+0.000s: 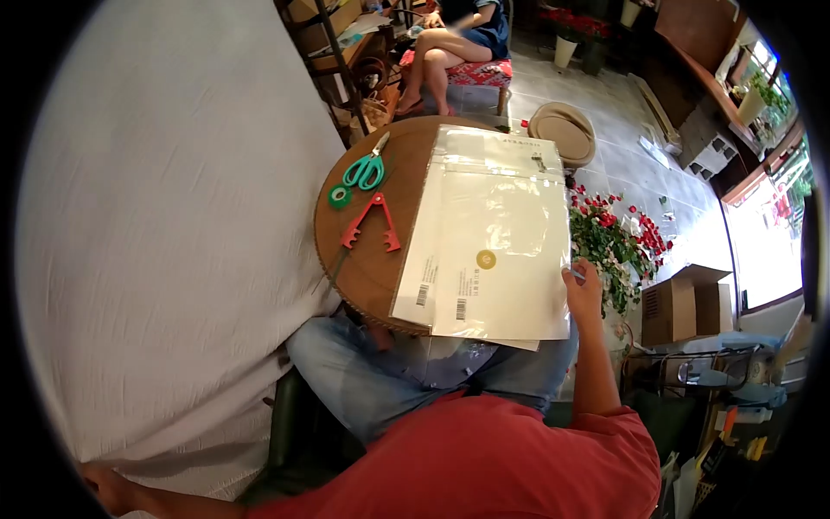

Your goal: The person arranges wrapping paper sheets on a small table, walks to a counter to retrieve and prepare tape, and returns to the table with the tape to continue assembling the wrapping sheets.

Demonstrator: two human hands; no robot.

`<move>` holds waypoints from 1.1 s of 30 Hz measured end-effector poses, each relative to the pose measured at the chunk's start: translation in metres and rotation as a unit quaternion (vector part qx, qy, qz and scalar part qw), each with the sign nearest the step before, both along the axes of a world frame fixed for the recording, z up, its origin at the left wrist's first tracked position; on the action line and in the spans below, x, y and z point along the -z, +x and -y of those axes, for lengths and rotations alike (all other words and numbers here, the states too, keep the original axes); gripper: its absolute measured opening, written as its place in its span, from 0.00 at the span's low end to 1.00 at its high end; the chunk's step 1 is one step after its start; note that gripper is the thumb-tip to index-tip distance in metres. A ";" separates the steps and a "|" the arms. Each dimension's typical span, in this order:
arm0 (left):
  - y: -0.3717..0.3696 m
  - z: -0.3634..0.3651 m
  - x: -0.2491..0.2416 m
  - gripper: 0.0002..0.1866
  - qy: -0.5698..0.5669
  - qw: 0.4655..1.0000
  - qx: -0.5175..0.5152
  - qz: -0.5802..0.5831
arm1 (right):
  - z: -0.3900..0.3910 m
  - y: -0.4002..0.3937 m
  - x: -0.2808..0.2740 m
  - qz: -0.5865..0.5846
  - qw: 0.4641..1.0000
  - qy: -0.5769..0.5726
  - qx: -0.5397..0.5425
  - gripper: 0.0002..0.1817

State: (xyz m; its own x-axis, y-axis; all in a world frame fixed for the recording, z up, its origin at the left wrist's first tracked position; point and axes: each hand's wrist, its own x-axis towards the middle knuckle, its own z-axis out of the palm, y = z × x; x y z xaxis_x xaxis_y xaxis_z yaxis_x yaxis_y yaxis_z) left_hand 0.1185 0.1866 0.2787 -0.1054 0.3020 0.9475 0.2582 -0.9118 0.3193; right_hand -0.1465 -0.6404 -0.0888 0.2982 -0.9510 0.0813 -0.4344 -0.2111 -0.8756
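Large clear plastic sleeves (519, 216) with pale sheets, barcodes and a round gold sticker (486, 259) lie overlapped on a round wooden table (346, 268). At their right edge is my right hand (585, 290), its fingers closed on a small pale-blue strip whose kind I cannot make out. My left hand (105, 486) is far out at the lower left, by the white cloth; its fingers are dim and partly cut off. Left of the sleeves lie green-handled scissors (365, 171), a roll of green tape (340, 196) and a red V-shaped tool with notched ends (375, 221).
A white cloth (173, 216) hangs along the left. Red flowers (618, 233) stand on the floor right of the table, near an open cardboard box (683, 307). A round beige stool (562, 134) is behind. Another person (458, 43) sits beyond the table.
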 end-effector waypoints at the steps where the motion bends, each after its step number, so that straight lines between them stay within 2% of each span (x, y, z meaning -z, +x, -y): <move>1: -0.005 -0.047 0.000 0.20 0.060 0.998 0.018 -0.009 | 0.006 0.002 0.009 -0.022 0.999 0.037 -0.012 0.32; 2: -0.012 -0.045 -0.002 0.21 0.090 0.996 0.025 -0.013 | 0.008 0.006 0.014 -0.043 0.996 0.074 -0.024 0.36; 3: -0.018 -0.041 -0.004 0.22 0.120 0.992 0.032 -0.018 | -0.001 0.013 -0.009 -0.067 0.995 0.076 -0.018 0.37; 5: -0.025 0.063 -0.003 0.15 -0.099 0.988 -0.075 -0.093 | 0.011 0.014 -0.001 -0.098 0.994 0.051 -0.014 0.36; 6: -0.020 0.073 0.002 0.15 -0.099 0.988 -0.076 -0.091 | 0.019 0.011 0.006 -0.132 0.991 0.024 -0.005 0.35; 8: -0.007 0.089 0.019 0.15 0.024 0.999 -0.013 -0.028 | 0.033 0.008 0.025 -0.128 0.992 0.003 -0.001 0.33; 10: 0.006 0.126 0.039 0.16 0.186 0.981 0.057 -0.013 | 0.038 0.008 0.009 -0.059 0.975 0.183 -0.114 0.29; 12: 0.025 0.172 0.054 0.15 0.315 0.922 0.222 -0.033 | 0.018 0.016 -0.011 -0.025 0.972 0.200 -0.124 0.28; 13: 0.033 0.202 0.060 0.14 0.314 0.899 0.292 -0.088 | 0.009 0.019 -0.016 0.007 0.967 0.219 -0.133 0.27; 15: 0.054 0.259 0.078 0.15 0.268 0.836 0.433 -0.206 | 0.003 0.020 0.001 0.014 0.979 0.174 -0.107 0.28; 17: 0.075 0.307 0.104 0.14 0.219 0.769 0.523 -0.297 | 0.002 0.020 0.012 -0.001 0.989 0.132 -0.062 0.29; 18: 0.083 0.329 0.120 0.13 0.188 0.722 0.561 -0.358 | -0.005 0.022 0.002 0.003 0.990 0.130 -0.062 0.29; 19: 0.092 0.347 0.144 0.13 0.160 0.646 0.640 -0.384 | -0.021 0.026 -0.018 0.011 0.986 0.158 -0.047 0.31; 20: 0.090 0.372 0.159 0.14 0.143 0.609 0.621 -0.473 | -0.030 0.028 -0.029 0.020 0.982 0.187 -0.032 0.32; 22: 0.103 0.413 0.211 0.19 0.146 0.529 0.689 -0.473 | -0.032 0.029 -0.020 0.039 0.983 0.176 -0.040 0.34; 24: 0.099 0.457 0.239 0.24 0.082 0.507 0.660 -0.548 | -0.029 0.031 -0.010 0.057 0.984 0.162 -0.046 0.35; 26: 0.127 0.481 0.283 0.28 0.113 0.519 0.626 -0.571 | -0.022 0.030 -0.004 -0.030 0.995 0.049 -0.085 0.37; 27: 0.131 0.491 0.287 0.32 0.141 0.530 0.587 -0.595 | -0.023 0.030 -0.010 -0.029 0.995 0.045 -0.081 0.37; 28: 0.133 0.495 0.290 0.32 0.141 0.529 0.592 -0.592 | -0.026 0.033 -0.014 -0.060 0.995 0.033 -0.075 0.37; 30: 0.138 0.499 0.294 0.37 0.122 0.488 0.475 -0.722 | -0.027 0.035 -0.025 -0.090 0.994 0.015 -0.066 0.37; 33: 0.141 0.489 0.303 0.39 0.060 0.471 0.473 -0.742 | -0.029 0.041 -0.040 -0.101 0.991 -0.013 -0.087 0.36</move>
State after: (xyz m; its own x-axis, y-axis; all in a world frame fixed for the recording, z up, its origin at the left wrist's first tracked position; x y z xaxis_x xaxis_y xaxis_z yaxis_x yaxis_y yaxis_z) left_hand 0.2591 -0.3020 -0.0247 0.8280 -0.5162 -0.2190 -0.4239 -0.8318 0.3584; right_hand -0.1060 -0.6114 -0.0486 0.4707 -0.8819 0.0273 -0.5554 -0.3201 -0.7675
